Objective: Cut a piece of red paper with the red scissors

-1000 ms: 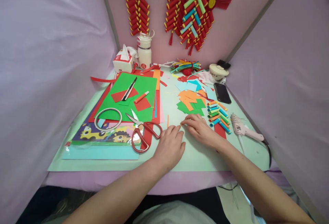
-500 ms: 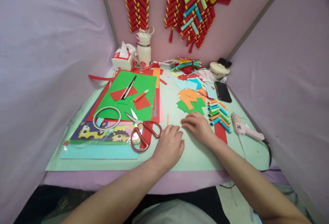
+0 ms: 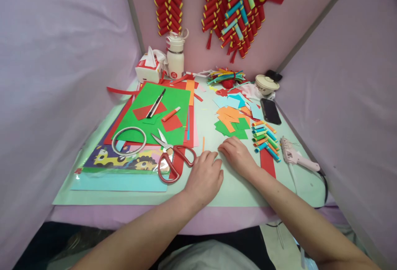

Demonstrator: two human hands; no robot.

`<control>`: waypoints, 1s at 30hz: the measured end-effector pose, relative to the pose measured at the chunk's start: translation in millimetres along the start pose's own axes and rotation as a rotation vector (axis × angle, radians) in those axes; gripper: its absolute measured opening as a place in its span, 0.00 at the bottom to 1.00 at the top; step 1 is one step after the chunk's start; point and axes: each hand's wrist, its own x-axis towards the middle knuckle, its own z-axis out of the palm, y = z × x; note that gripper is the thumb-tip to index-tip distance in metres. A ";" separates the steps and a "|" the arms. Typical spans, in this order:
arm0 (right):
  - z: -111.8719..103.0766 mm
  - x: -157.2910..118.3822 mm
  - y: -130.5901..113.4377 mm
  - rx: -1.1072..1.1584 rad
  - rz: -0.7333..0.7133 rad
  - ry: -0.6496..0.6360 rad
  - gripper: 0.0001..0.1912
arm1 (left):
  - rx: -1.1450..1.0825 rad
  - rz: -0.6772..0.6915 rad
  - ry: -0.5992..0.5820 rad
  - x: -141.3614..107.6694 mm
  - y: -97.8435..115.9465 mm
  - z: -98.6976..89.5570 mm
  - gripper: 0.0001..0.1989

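My left hand (image 3: 204, 177) rests on the pale table mat, fingers loosely bent and thumb apart. A thin orange paper strip (image 3: 204, 144) lies just beyond its fingertips. To its left are red-handled scissors (image 3: 169, 156), blades parted. My right hand (image 3: 237, 156) has its fingers pressed together against the mat; whatever they hold, if anything, is hidden. Right of that hand, several small paper rolls (image 3: 265, 139) in blue, green and orange sit in slanted rows above a red paper strip (image 3: 267, 164). Green paper pieces (image 3: 240, 129) lie just beyond the right hand.
Stacked coloured sheets (image 3: 133, 131) on the left carry a utility knife (image 3: 156, 103), an orange marker-like tube (image 3: 171, 114) and a tape roll (image 3: 144, 139). At right are a glue gun (image 3: 299, 160) with cord and a phone (image 3: 270, 111). A bottle (image 3: 175, 61) stands behind.
The fingers of my right hand have closed further, and the small orange bit at their tips no longer shows. My left hand has barely moved. The view has shifted slightly.
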 end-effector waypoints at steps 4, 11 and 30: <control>2.4 5.5 -3.7 -0.131 -0.014 -0.083 0.09 | 0.003 0.000 -0.001 0.1 -0.6 1.3 0.10; -18.4 9.9 1.6 0.287 0.419 -0.016 0.08 | 0.022 0.011 -0.002 0.1 0.3 -1.0 0.09; -63.6 -374.9 -18.2 1.350 1.749 -0.174 0.15 | 0.095 0.085 0.000 12.8 -4.2 7.3 0.14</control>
